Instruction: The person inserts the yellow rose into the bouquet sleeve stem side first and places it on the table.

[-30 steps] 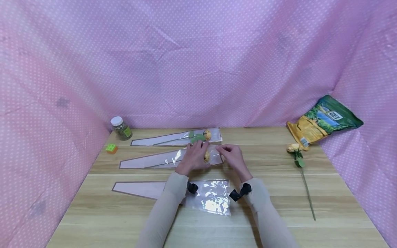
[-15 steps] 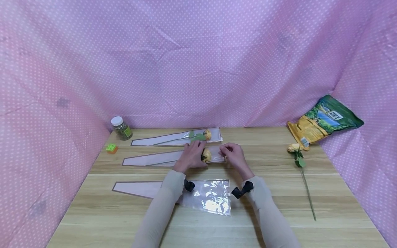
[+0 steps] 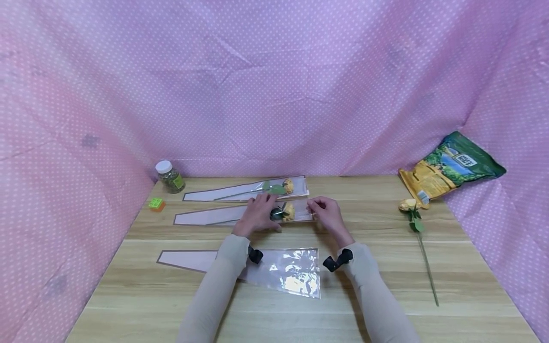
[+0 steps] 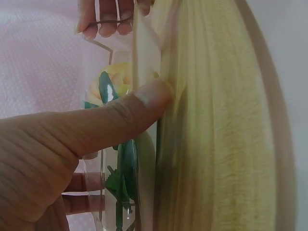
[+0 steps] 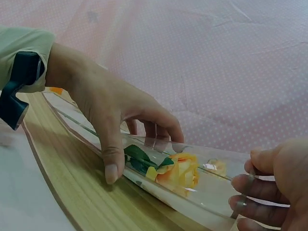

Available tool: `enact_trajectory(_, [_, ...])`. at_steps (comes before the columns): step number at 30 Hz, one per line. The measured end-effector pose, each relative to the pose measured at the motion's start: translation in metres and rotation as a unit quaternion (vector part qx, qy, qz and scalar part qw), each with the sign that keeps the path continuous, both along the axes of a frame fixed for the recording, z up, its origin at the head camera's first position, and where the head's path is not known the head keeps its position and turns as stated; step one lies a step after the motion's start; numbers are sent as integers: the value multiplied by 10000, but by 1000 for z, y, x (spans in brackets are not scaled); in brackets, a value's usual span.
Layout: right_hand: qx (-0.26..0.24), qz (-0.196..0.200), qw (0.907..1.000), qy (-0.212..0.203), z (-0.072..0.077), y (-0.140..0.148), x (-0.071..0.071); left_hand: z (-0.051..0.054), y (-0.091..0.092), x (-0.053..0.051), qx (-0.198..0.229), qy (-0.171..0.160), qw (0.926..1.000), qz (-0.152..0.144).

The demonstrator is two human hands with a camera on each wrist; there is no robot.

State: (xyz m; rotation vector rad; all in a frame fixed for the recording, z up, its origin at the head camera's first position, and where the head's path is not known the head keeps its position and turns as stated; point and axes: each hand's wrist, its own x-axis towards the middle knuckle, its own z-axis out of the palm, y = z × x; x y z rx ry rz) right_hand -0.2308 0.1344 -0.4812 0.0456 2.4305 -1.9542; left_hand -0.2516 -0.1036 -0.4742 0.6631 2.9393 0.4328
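In the head view, my left hand point(image 3: 257, 214) straddles the middle clear flower sleeve point(image 3: 193, 217). The left wrist view shows its thumb point(image 4: 113, 115) stretched across the near edge and other fingers at the far side. Inside this sleeve lies a yellow artificial rose point(image 5: 178, 173) with green leaves point(image 5: 138, 158), its bloom toward the right end. My right hand point(image 3: 328, 214) pinches the sleeve's right end between thumb and fingers. Part of the stem is hidden under my left hand.
Behind lies another sleeved rose point(image 3: 288, 186); in front, a flat sleeve point(image 3: 188, 259) partly under my left forearm. A loose rose point(image 3: 422, 252) and a green-yellow bag point(image 3: 450, 164) are at right. At back left stand a white-capped jar point(image 3: 170, 177) and small green-orange block point(image 3: 157, 205).
The middle sleeve has shifted right and slightly away from me along with my right hand. My left hand has slid left along it, uncovering more of the rose.
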Motion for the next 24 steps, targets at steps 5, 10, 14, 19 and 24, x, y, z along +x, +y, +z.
enact_trajectory(5, [233,122,9996,68,-3,3,1,-1,-1,1,31,-39,10000,-1])
enact_trajectory(10, [401,262,9988,89,-6,6,4,-2,-2,3,-7,-125,9999,-37])
enact_trajectory(14, [450,302,9984,177,-5,7,7,-2,-3,4,-45,-129,9999,-96])
enact_trajectory(19, [712,193,9972,74,1,10,12,1,-3,6,-8,-127,9998,-121])
enact_trajectory(24, [940,67,9955,98,5,19,18,5,-5,10,126,-91,9999,-50])
